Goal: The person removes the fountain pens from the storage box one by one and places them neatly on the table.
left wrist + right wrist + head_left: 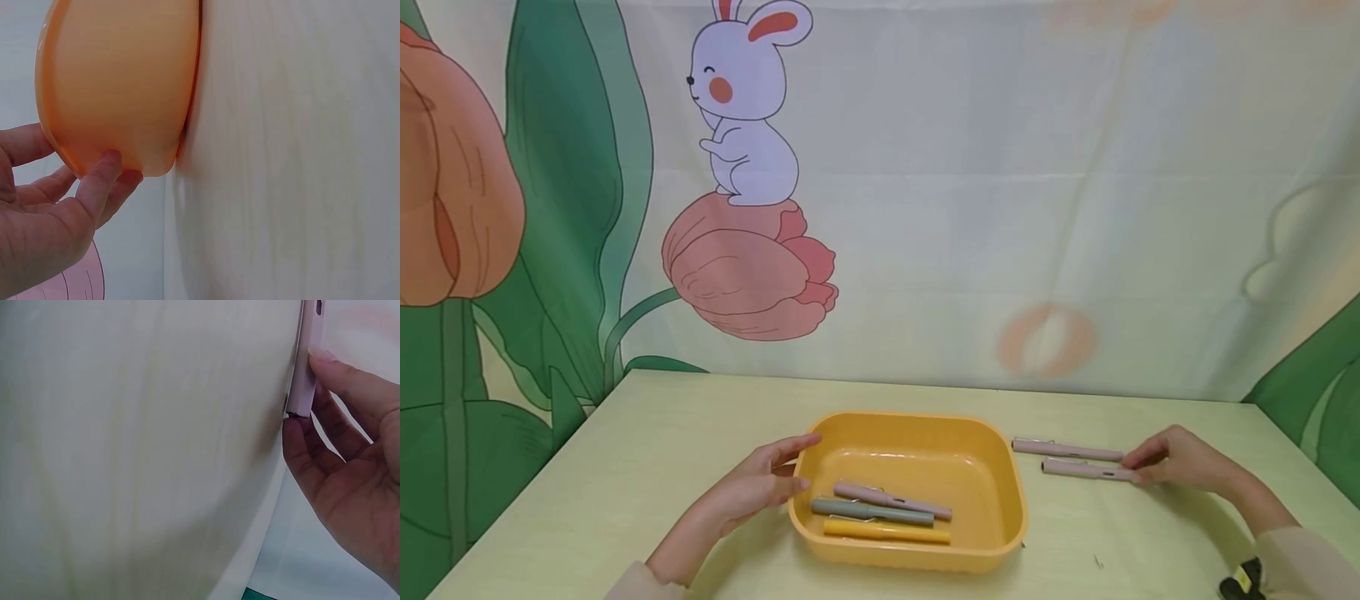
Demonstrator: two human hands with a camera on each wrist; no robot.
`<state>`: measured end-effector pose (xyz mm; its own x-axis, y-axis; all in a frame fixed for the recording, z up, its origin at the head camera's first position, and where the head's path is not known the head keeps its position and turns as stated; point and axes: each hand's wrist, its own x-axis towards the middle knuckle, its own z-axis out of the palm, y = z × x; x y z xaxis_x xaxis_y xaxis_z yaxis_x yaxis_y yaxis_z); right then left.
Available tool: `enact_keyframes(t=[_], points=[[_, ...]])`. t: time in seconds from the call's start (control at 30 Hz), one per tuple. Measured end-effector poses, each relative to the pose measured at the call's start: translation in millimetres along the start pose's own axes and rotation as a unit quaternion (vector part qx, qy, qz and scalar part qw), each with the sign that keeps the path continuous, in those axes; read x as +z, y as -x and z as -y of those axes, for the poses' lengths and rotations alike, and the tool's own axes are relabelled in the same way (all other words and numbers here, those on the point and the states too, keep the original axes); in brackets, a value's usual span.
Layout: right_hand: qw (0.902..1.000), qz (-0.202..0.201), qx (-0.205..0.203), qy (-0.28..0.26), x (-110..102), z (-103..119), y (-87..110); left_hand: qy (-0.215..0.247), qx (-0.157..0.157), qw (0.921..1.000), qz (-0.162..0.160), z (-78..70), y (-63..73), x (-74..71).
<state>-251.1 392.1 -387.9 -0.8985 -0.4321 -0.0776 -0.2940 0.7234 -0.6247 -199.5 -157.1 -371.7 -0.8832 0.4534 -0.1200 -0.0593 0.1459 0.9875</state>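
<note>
Head view takes in the yellow tray (977,504) on the counter (722,417), with three pens lying inside its near-left part: a dusty-pink pen (895,499), then a grey-green pen (880,514), and closest to me a yellow pen (887,532). My left hand (756,487) grips the tray's left end at the rim. Right of the tray lie two more pink pens, the farther pen (1063,450) and the nearer pen (1078,470); my right hand (1183,462) pinches the nearer one by its right end. Whether I also touch the farther one, I cannot tell. Left wrist view shows my fingertips against the tray's outer wall, which the head view hides. Right wrist view reveals my thumb on one pink pen's side and a fingertip at its blunt end.
</note>
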Motion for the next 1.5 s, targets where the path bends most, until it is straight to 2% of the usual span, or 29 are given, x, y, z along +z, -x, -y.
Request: enact_keyframes(t=[0.33,1.13,1.5], points=[[0.9992,-0.007,0.035,-0.019,-2.1,-6.1,0.4,0.003,0.007,0.9999,0.008,-0.2,-1.0,-1.3],[0.9991,-0.003,0.038,-0.017,-3.4,-5.6,3.1,0.0,-0.006,1.0,-0.004,0.5,-1.5,0.1],[0.9975,-0.046,0.053,0.01,-6.0,-0.3,10.1,-0.004,0.001,0.9999,0.01,1.7,-1.2,-1.9]])
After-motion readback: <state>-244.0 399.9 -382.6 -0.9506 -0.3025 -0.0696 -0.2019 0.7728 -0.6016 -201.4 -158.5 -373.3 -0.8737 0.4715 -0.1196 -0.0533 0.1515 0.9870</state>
